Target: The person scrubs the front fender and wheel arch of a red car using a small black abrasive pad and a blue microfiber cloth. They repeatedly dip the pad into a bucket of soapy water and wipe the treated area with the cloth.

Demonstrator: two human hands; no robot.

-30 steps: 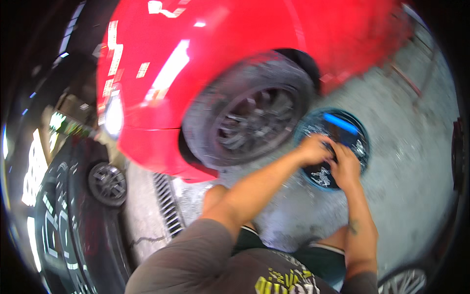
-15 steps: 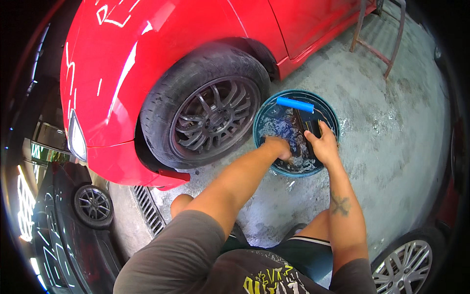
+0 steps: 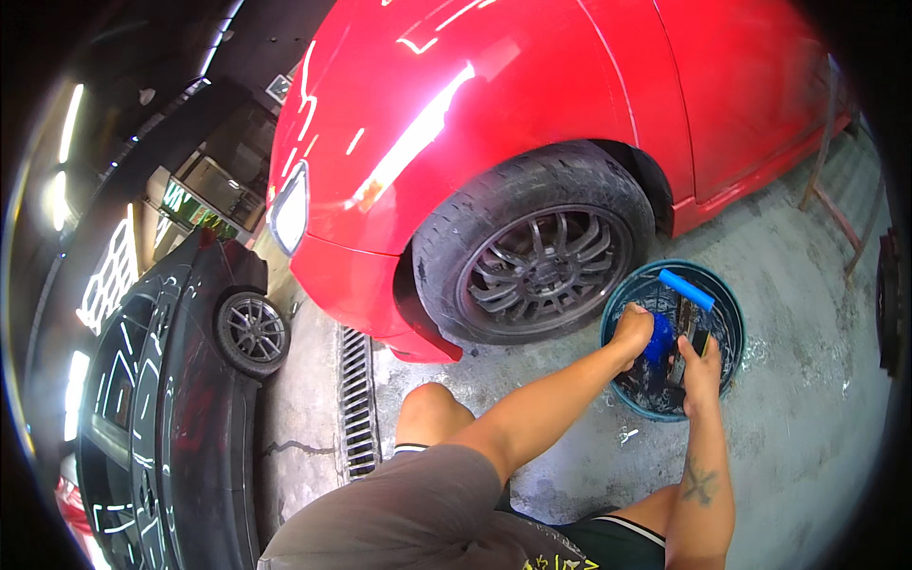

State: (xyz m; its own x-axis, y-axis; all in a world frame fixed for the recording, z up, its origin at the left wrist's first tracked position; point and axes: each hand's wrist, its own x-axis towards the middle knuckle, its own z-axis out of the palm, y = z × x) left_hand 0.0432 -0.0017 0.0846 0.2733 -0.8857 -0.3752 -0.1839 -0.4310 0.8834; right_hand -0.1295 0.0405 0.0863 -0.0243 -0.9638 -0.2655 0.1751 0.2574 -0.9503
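Observation:
A round teal bucket (image 3: 739, 328) of water stands on the floor beside the front wheel (image 3: 551, 261) of a red car. My left hand (image 3: 635, 334) is at the bucket's left side, its fingers closed on a wet, bright blue wad (image 3: 658, 338), a cloth or a sponge. Inside the right part of the bucket, my right hand (image 3: 702, 373) grips a flat black block (image 3: 700, 340) with a yellowish edge. Across the far rim leans a blue cylindrical handle (image 3: 686, 290); its lower end is hidden among dark things in the water.
The red car (image 3: 532, 104) fills the far side. A floor drain grate (image 3: 358, 408) runs left of my knee. Further left stands a dark car (image 3: 176, 408). A rusty metal stand (image 3: 836, 223) is at the far right, on wet grey concrete (image 3: 788, 427).
The view has swung left, so the bucket sits further right and lower. My left hand has come up from the water with the blue wad. My right hand stays at the black block.

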